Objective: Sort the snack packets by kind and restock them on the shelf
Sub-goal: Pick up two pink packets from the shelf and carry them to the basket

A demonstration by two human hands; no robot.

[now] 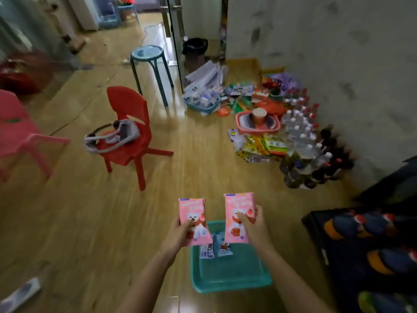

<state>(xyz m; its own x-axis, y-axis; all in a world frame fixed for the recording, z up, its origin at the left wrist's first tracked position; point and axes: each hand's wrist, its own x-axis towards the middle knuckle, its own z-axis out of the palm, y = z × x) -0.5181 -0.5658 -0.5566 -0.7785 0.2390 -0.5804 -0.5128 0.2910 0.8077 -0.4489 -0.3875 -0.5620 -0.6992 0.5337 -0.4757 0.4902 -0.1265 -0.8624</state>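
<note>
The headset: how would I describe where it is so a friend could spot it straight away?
Find the red chair on the wood floor, left of middle and nearer than the teal stool. The headset lies on its seat. It is grey with a looped band, unlike the bright plastic chairs around it.

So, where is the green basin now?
In the head view, the green basin sits on the floor at bottom centre, beneath the two pink packets held by the left hand and right hand.
</note>
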